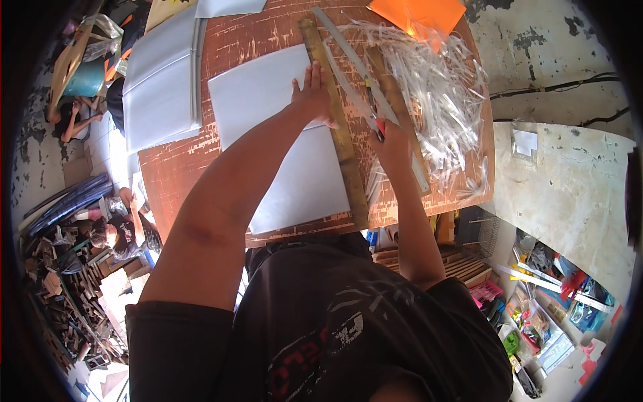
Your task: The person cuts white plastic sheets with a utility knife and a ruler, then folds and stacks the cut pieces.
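My left hand [313, 98] lies with fingers spread on a white sheet [301, 181] and against a long, worn brownish straightedge [348, 164]. That straightedge runs along the sheet's right edge. Just right of it, my right hand [392, 147] is closed around a cutter knife [380, 127] with a red part showing; its tip is too small to make out. Near the knife, a long grey metal ruler [335, 33] and a second brownish strip [402, 100] lie at a slant. A heap of thin translucent offcuts [442, 107] spreads beyond them.
A stack of white sheets [161, 94] lies at the left of the worn red-brown table [174, 171]. Orange sheets [425, 13] rest at the far right edge. Two other people [70, 120] sit at the left beyond the table. Wooden slats and boxed supplies [536, 321] stand below right.
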Tool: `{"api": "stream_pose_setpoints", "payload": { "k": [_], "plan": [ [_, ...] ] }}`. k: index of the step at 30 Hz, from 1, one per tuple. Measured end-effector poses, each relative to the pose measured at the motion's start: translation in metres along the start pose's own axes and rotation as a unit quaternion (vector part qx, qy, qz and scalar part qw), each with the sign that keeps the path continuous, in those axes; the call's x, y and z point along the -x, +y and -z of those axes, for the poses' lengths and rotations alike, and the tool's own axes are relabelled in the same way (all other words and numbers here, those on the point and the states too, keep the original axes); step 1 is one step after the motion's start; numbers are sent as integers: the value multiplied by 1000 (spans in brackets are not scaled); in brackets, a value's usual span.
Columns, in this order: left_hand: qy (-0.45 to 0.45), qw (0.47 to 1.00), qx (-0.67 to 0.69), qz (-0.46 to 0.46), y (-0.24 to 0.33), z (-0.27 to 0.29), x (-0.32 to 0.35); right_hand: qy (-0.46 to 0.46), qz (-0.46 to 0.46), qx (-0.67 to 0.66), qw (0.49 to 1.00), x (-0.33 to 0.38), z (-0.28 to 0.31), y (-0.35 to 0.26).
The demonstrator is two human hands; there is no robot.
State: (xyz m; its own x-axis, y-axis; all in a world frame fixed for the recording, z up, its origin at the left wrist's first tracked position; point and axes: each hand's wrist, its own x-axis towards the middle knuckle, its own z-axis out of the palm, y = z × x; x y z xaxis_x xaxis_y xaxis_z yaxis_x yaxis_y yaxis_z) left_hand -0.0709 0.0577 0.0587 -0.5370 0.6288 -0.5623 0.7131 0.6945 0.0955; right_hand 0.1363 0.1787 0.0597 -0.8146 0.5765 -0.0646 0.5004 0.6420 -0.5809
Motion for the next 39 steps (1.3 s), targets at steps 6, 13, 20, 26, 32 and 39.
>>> {"api": "stream_pose_setpoints", "payload": {
  "k": [6,13,20,26,32,39],
  "plan": [
    [4,1000,-3,-6,2,2,0,-8,23,-221,975,-6,99,-56],
    [1,1000,3,-4,-1,-2,-5,192,8,-208,959,-56,206,-47],
    [6,1000,18,-8,-2,-2,0,295,-76,-20,952,-30,155,-1],
    [19,999,23,-16,-8,-5,-3,41,-59,-146,987,100,3,-12],
    [33,998,44,-32,-8,-8,-4,-51,-46,-46,997,155,-36,-47],
    [249,908,333,-54,-52,-35,5,-2,-72,-16,997,140,-33,-42]
  ]
}}
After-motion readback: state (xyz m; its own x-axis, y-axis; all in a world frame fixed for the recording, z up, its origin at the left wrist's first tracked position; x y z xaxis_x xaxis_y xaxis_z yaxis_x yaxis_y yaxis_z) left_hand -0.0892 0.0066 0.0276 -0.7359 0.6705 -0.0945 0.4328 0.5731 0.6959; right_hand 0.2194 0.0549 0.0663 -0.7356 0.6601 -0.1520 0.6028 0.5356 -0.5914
